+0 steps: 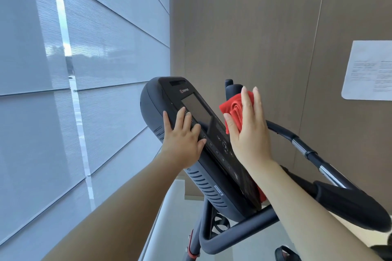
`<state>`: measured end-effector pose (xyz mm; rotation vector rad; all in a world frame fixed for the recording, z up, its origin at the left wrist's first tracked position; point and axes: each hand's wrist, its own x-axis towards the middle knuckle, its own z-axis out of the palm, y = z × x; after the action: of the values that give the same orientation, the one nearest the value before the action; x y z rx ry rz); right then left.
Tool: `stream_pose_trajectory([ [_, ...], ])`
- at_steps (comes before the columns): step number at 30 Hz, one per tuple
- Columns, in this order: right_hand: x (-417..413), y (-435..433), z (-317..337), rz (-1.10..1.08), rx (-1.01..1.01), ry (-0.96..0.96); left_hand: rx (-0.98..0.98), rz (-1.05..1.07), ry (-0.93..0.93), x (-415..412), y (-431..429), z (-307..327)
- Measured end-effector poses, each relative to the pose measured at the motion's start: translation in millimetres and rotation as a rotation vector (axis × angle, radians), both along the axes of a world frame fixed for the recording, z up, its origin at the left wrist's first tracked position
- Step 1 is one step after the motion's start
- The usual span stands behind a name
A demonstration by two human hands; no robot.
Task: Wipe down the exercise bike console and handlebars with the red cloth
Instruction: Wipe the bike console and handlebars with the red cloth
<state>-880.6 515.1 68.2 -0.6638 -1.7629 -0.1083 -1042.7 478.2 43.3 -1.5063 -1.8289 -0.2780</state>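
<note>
red cloth [233,110] mostly hidden under right hand [248,131], console [169,99] right side covered by both, wall notice [369,70] cut by right edge, print too small to read

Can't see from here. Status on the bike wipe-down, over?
Left hand resting open on console. Right hand pressing red cloth against console's right edge. Handlebars unobstructed, nothing in the way.

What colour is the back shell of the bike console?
Dark grey; the rounded plastic console shell shows best in the head view.
</note>
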Motion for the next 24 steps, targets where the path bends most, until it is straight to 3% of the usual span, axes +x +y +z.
stream_pose_trajectory([
  [11, 25, -5, -17, 0.018, -0.088, -0.107, -0.009, 0.007, -0.014, 1, 2, 1],
  [19, 15, -7, -11, 0.036, -0.129, -0.075, 0.002, 0.020, 0.006, 0, 3, -1],
  [24, 53, -7, -26, 0.098, -0.171, -0.227, 0.012, 0.018, 0.010, -1, 5, -3],
])
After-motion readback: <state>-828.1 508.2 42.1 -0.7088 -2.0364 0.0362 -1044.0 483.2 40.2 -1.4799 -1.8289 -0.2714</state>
